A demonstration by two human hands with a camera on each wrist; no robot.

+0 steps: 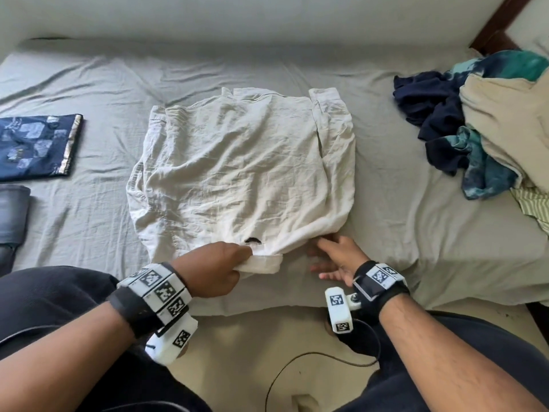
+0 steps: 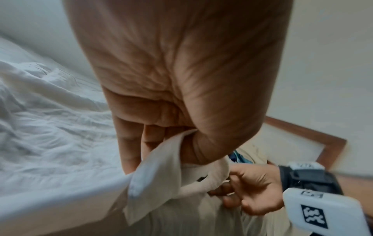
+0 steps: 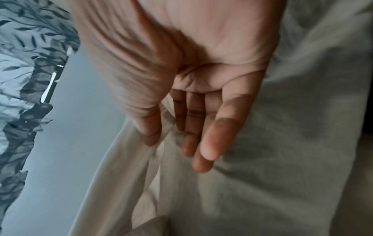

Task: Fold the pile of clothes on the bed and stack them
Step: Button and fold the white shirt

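Fingers of my left hand (image 1: 218, 267) curl round the near hem of the crumpled cream cotton shirt (image 1: 243, 171), spread mid-bed on the grey sheet (image 1: 386, 209). My right hand (image 1: 337, 258) pinches the hem just beside, other fingers straight.

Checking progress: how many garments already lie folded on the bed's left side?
2: a navy patterned garment lies flat at far left; a dark grey one sits nearer, cut off by the frame edge. More may lie out of view.
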